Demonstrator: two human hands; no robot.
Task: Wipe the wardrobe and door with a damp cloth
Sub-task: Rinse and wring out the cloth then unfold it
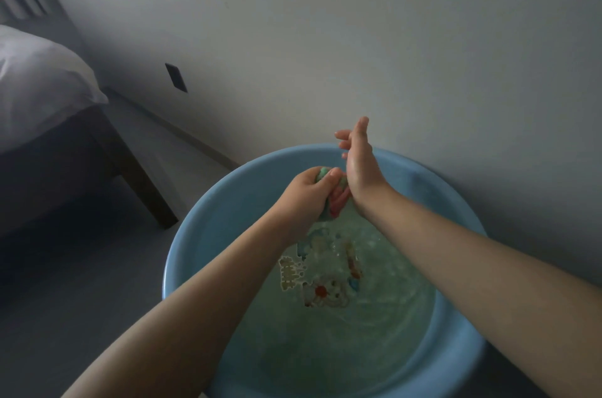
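- The step in hand looks like the preparation: wetting and wringing the cloth (337, 199) over a blue basin (208, 218) of water, before any wiping of wardrobe or door (neither is in view).
- The left hand (309, 192) is clenched round the bunched cloth, a green and pink wad held just above the water, near the basin's far side.
- The right hand (358, 159) stands edge-on beside it, fingers straight and spread, gripping nothing; its heel is touching or just beside the pink end of the cloth, and I cannot tell which.
- The water surface is rippled, and a printed picture on the basin's bottom shows through it.
- The basin sits on the floor against a pale wall (358, 39); a bed (42, 81) with a white pillow stands well apart to the left, and a dark socket plate (176, 77) is on the wall.
- Next, judging from this, the right hand would need to close on the free end so both hands can twist opposite ways, until the cloth is damp and not dripping.
- Lifting it away too wet would likely drip on the floor.
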